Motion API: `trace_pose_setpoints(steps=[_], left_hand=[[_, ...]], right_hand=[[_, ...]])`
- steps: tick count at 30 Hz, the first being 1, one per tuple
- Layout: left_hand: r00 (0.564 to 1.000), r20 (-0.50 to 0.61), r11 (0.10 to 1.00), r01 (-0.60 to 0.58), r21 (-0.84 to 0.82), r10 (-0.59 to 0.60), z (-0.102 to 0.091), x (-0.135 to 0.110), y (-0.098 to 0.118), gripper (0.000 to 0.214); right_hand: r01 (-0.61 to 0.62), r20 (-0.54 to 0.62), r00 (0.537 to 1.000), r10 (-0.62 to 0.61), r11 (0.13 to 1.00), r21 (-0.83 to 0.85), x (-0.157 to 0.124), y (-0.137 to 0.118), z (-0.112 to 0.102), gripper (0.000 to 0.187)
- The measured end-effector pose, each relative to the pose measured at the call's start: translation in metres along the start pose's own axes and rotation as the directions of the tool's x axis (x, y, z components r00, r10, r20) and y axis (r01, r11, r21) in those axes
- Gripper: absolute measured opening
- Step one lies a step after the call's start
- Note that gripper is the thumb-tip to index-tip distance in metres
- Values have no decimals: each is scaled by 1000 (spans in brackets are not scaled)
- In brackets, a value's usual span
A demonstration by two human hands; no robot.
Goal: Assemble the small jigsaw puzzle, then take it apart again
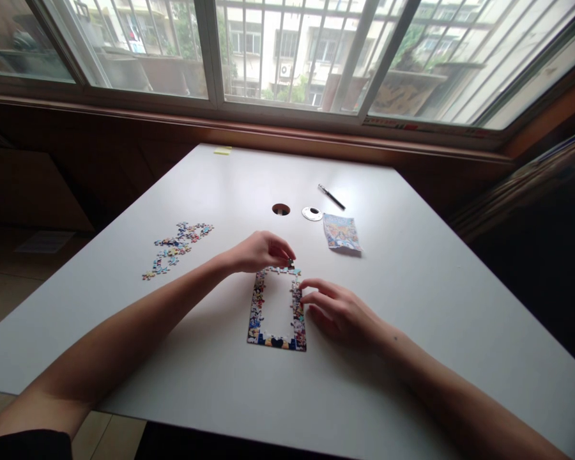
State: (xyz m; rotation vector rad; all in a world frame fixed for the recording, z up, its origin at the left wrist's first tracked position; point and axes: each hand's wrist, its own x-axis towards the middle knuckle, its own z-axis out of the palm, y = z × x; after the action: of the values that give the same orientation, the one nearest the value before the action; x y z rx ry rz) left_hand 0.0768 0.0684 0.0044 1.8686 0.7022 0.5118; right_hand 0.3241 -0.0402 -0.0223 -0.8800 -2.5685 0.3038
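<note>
A small jigsaw border frame (263,313) lies on the white table (412,306), its middle bare. My left hand (261,251) hovers over the frame's top edge and pinches a small puzzle piece (291,262) at the top right corner. My right hand (338,310) rests on the table beside the frame's right side, its fingertips touching that edge, fingers stretched and holding nothing.
A heap of loose puzzle pieces (177,248) lies at the left. Behind the frame are a cable hole (280,209), its round cap (312,213), a picture card (341,232) and a pen (331,197). A yellow note (223,151) sits at the far edge under the window.
</note>
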Motion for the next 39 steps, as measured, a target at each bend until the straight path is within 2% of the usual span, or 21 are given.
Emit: trace_pose_setpoints(steps=[3,6,10,15,24,31,39], left_hand=[[1000,-3,1000,20,-15,-20,7,0,0,20],[996,-29,987,-80,140,85,11,0,1,14],[971,-19,900,-212,380,237,18,0,0,11],[961,-18,825,-228,517,278,27,3,-8,12],[968,-21,810,-195,553,248,28,4,-7,11],[960,1,804,-235,546,280,23,4,-9,13],[946,48,799,-298,523,321,18,3,-11,13]], right_hand=[[6,5,1000,-6,1000,-6,0,0,0,20],[4,9,1000,-3,1000,-11,1,0,0,20],[1,6,1000,-1,1000,-14,1,-1,-1,20],[0,1,1000,0,1000,-20,1,-2,-2,19],[-28,-32,999,27,999,-31,0,-3,0,18],[-15,-29,999,15,1000,-1,0,-2,0,18],[-60,-7,998,60,998,-3,-1,-2,2,17]])
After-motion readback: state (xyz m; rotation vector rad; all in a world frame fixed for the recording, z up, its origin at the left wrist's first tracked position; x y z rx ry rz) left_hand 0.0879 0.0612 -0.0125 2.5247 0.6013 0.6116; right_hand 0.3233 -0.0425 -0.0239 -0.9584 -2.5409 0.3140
